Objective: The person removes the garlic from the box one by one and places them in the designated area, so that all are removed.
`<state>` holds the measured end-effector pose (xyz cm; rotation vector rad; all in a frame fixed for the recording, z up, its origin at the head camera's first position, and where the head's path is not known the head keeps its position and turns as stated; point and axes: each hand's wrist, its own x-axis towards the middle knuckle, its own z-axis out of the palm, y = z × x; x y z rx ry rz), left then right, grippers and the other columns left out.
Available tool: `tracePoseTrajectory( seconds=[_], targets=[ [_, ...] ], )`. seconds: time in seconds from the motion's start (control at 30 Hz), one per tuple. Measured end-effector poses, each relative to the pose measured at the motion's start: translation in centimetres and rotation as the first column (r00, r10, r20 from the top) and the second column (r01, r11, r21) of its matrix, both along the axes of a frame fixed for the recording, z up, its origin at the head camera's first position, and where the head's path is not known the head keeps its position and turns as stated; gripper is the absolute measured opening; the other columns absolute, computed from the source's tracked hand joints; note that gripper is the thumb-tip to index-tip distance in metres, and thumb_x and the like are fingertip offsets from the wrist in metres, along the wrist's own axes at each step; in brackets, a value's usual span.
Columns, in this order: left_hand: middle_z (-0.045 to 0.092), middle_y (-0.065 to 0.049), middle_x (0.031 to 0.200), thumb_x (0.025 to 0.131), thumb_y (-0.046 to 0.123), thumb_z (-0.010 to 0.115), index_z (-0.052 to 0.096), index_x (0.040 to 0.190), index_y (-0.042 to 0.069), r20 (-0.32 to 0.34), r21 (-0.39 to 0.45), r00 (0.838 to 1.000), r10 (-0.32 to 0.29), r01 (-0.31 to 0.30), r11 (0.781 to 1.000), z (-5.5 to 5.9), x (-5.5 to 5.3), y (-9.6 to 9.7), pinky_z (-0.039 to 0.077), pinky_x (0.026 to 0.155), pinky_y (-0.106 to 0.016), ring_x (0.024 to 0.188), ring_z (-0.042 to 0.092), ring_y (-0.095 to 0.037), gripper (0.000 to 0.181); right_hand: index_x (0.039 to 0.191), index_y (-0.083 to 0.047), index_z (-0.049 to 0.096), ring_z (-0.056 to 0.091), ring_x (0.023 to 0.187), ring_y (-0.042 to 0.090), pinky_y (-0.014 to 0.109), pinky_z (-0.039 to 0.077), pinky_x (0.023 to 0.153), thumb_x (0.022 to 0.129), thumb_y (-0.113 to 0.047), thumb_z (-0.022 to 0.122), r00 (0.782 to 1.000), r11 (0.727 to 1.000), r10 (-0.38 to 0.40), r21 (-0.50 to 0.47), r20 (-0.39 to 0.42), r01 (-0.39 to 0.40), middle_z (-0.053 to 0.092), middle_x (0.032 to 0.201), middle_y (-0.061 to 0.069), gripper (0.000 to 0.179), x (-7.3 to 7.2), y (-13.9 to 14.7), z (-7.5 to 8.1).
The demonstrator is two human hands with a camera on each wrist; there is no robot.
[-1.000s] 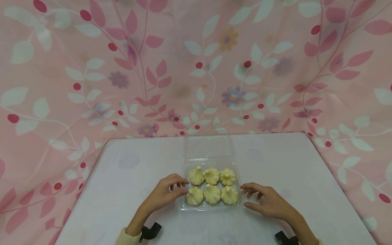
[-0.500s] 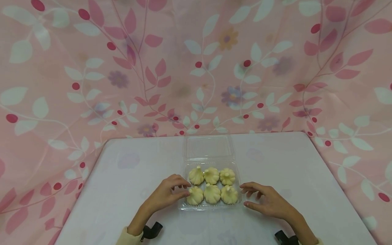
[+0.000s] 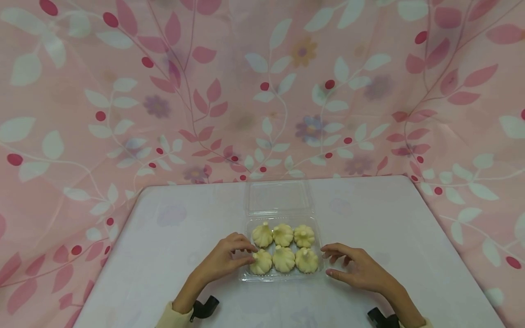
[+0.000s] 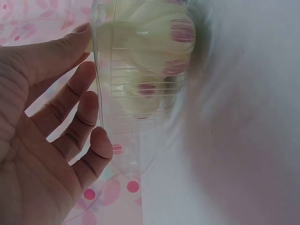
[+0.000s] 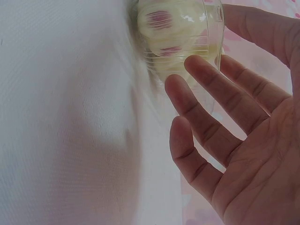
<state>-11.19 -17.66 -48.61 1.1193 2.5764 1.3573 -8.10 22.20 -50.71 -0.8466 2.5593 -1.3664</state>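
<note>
An opened clear plastic clamshell box [image 3: 283, 278] holds pale garlic bulbs in two rows of three; the wrist views show purple streaks on them. My left hand [image 3: 223, 257] reaches over the box's left rim, its thumb and index finger pinching the stem end of the front-left garlic bulb [image 3: 262, 265]. In the left wrist view the other fingers of the left hand [image 4: 51, 108] curl loosely beside the box wall. My right hand [image 3: 357, 269] holds nothing, its fingers relaxed near the right rim, by the front-right garlic bulb [image 3: 307, 262].
The box's clear lid [image 3: 280, 198] lies folded back toward the table's far edge. A white cloth covers the table [image 3: 184, 228]. Behind and at the sides hangs a pink curtain [image 3: 246, 91] with leaf prints. Each wrist carries a black camera mount [image 3: 205, 308].
My left hand has moved slightly right, its fingertips now at the front-left garlic bulb's stem end. The right hand stays nearly still. The view has shifted slightly.
</note>
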Motion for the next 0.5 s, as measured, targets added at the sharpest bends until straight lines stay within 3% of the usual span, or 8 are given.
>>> tracePoseTrajectory(
  seconds=[0.3,0.5],
  targets=[
    [0.066,0.009,0.099,0.081,0.012,0.082,0.074,0.101,0.018,0.000,-0.007,1.000,0.001,-0.001,1.000,-0.07,-0.09,0.11,0.048,0.071,-0.034,0.094,0.056,-0.012,0.022,0.132,-0.016,0.058,0.064,0.089,0.014,0.034,0.050,0.067,0.086,-0.023,0.079,1.000,1.000,-0.008,0.012,-0.002,0.008,0.068,0.110,-0.004,0.051,-0.02,-0.01,-0.07],
    [0.066,0.009,0.097,0.080,0.012,0.082,0.074,0.098,0.018,-0.038,0.018,0.999,-0.008,0.008,1.000,-0.28,-0.28,0.05,0.048,0.071,-0.034,0.091,0.056,-0.012,0.020,0.132,-0.016,0.059,0.064,0.089,0.014,0.034,0.050,0.067,0.086,-0.023,0.079,1.000,1.000,-0.015,0.016,0.002,0.015,0.068,0.110,-0.004,0.051,0.02,-0.04,-0.04]
  ],
)
